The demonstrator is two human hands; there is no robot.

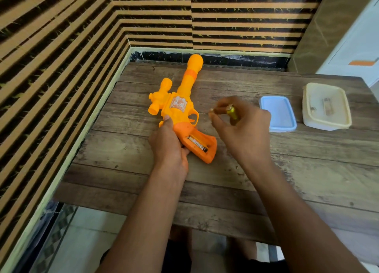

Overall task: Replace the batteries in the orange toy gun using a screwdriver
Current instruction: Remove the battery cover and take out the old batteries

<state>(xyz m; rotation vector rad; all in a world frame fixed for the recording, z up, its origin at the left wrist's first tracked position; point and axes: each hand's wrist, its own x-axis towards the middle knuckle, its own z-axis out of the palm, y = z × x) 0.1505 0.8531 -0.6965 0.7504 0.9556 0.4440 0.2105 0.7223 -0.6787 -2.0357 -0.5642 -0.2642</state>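
Left grip (170,147) reaches in from below, fingers curled round the handle of the orange toy gun (178,106), which lies flat on the worktop (320,170), compartment open, one battery (198,144) seated inside. Right grip (240,127) hovers just beside it, pinching a yellow battery (232,113).

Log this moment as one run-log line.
left hand: holds toy gun | right hand: pinches yellow battery | compartment: open, holds seated battery
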